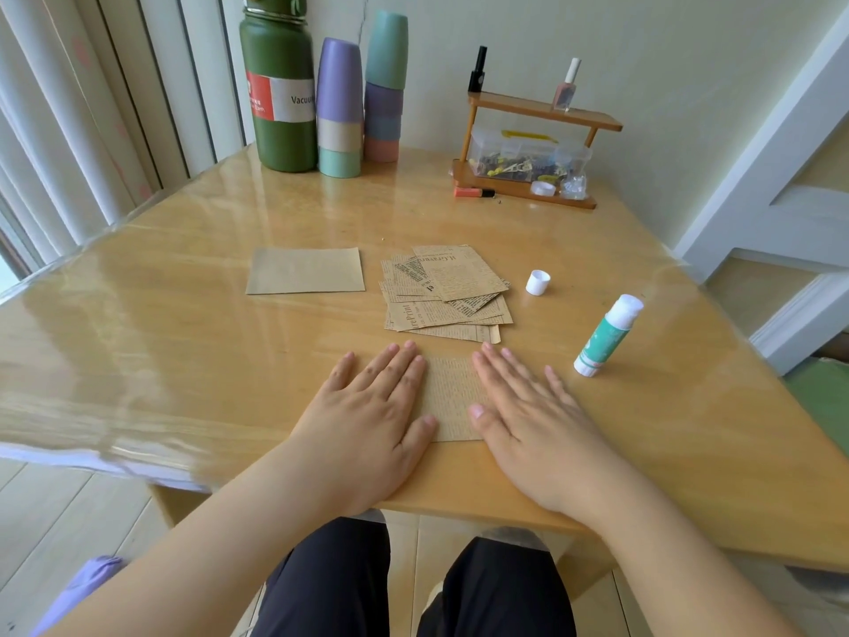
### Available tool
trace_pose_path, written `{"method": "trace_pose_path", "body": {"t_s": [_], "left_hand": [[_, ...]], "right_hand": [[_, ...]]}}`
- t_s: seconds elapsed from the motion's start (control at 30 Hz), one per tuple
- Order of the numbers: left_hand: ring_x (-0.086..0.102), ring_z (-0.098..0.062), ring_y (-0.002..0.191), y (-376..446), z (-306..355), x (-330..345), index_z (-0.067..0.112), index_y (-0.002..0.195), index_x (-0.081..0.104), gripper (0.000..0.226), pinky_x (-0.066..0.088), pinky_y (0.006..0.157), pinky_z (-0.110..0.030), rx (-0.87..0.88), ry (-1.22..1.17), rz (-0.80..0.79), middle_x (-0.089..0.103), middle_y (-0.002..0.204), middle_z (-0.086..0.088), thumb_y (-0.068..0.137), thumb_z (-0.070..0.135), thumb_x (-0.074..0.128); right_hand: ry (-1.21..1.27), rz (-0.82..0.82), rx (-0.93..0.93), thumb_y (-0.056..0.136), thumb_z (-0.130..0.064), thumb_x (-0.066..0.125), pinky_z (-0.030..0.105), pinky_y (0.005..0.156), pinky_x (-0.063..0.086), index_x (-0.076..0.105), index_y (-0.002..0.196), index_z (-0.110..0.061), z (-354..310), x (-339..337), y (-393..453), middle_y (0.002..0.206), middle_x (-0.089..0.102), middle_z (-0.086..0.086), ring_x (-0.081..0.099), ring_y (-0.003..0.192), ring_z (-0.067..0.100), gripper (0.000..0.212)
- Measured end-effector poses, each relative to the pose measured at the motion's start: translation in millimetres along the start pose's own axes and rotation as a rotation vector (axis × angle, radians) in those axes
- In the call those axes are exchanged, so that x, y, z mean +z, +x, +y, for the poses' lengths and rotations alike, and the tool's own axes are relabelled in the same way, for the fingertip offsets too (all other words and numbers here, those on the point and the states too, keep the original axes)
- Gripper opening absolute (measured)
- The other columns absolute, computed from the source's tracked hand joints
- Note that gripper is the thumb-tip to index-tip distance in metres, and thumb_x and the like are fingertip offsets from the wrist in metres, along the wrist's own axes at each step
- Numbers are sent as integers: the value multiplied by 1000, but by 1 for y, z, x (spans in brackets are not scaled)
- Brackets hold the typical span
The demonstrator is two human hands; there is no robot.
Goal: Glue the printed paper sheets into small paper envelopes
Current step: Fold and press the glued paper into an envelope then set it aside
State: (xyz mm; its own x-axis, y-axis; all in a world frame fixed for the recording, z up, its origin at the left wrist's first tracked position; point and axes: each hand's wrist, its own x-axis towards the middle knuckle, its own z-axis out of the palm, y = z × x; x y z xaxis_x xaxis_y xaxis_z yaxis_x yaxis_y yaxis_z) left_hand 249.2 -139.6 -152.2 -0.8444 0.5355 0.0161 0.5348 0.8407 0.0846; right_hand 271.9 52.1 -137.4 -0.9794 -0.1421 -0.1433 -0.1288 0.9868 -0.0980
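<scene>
A printed brown paper piece (452, 397) lies flat near the table's front edge. My left hand (372, 416) presses its left side with straight fingers, and my right hand (528, 420) lies flat on its right side. Behind it sits a loose pile of printed paper sheets (448, 291). A plain brown paper rectangle (305, 270) lies to the pile's left. An uncapped green and white glue stick (606, 335) lies to the right, with its white cap (538, 282) standing beside the pile.
On the wooden table (183, 314), a green vacuum flask (278, 85) and stacked pastel cups (340, 108) stand at the back left. A small wooden shelf (537, 112) with nail polish bottles and a clear box stands at the back right. An orange marker (473, 192) lies before it.
</scene>
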Motion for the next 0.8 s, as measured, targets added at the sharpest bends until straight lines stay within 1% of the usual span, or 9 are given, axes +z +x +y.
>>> {"method": "trace_pose_path", "body": {"t_s": [0.17, 0.3, 0.37, 0.43, 0.5, 0.57, 0.63, 0.7, 0.8], "left_hand": [[-24, -9, 138, -1, 3, 1, 18, 147, -18, 108, -11, 115, -40, -7, 21, -2, -22, 154, 1, 52, 62, -47], [-30, -11, 137, -2, 3, -2, 23, 145, -21, 90, -15, 114, -42, -3, -46, 18, -32, 150, 4, 65, 63, -27], [-31, -10, 136, -3, 2, -3, 24, 146, -19, 87, -18, 113, -39, 45, -73, 54, -31, 151, 6, 69, 65, -25], [-26, -8, 139, -5, 2, -3, 24, 149, -11, 90, -17, 113, -34, 93, -89, 81, -21, 155, 7, 71, 65, -28], [-16, -6, 141, -9, 1, -3, 24, 150, -1, 81, -14, 114, -31, 116, -118, 62, -7, 157, 9, 79, 60, -16], [-8, -4, 143, -15, 1, -3, 24, 151, 9, 76, -11, 115, -34, 146, -144, 42, 3, 157, 11, 84, 58, -6], [2, -8, 144, -22, -2, -3, 21, 149, 22, 76, -1, 117, -42, 170, -160, 67, 14, 156, 8, 87, 59, -2], [20, -13, 142, -31, -4, -2, 18, 143, 38, 73, 18, 114, -51, 197, -137, 122, 31, 151, 3, 92, 62, 9], [43, -19, 131, -45, -4, 4, 18, 132, 52, 70, 34, 106, -54, 242, -17, 158, 50, 139, -1, 89, 67, 27]], "right_hand": [[20, 39, 9, 99, -46, 11, 36, 118, -11, -13, 149, -31, -3, 2, -2, 154, -22, -19, -21, 139, -3, 58], [106, 125, -21, 98, -48, 22, 35, 118, -10, -2, 151, -32, 0, 4, -1, 154, -20, -19, -19, 140, -2, 60], [209, 199, -66, 95, -50, 28, 31, 118, -9, 5, 151, -32, 1, 4, -2, 155, -16, -20, -18, 140, -4, 63], [323, 253, -88, 96, -46, 37, 21, 116, -4, 16, 150, -31, 3, 1, -7, 156, 0, -21, -9, 140, -8, 60], [384, 277, -80, 96, -40, 43, 4, 108, -1, 27, 147, -29, 5, -1, -12, 153, 19, -21, 5, 137, -12, 55], [409, 278, -67, 95, -38, 43, -3, 102, 2, 33, 145, -30, 8, -1, -18, 147, 29, -23, 12, 134, -14, 51], [434, 280, -62, 96, -39, 41, -4, 101, 4, 35, 143, -31, 11, -1, -24, 140, 31, -29, 14, 131, -17, 49], [468, 288, -55, 95, -42, 39, -4, 100, 6, 35, 142, -33, 14, -1, -29, 130, 27, -37, 13, 127, -23, 48], [490, 319, -42, 89, -50, 33, 3, 104, 11, 36, 141, -34, 17, -2, -34, 131, 30, -33, 18, 130, -18, 55]]}}
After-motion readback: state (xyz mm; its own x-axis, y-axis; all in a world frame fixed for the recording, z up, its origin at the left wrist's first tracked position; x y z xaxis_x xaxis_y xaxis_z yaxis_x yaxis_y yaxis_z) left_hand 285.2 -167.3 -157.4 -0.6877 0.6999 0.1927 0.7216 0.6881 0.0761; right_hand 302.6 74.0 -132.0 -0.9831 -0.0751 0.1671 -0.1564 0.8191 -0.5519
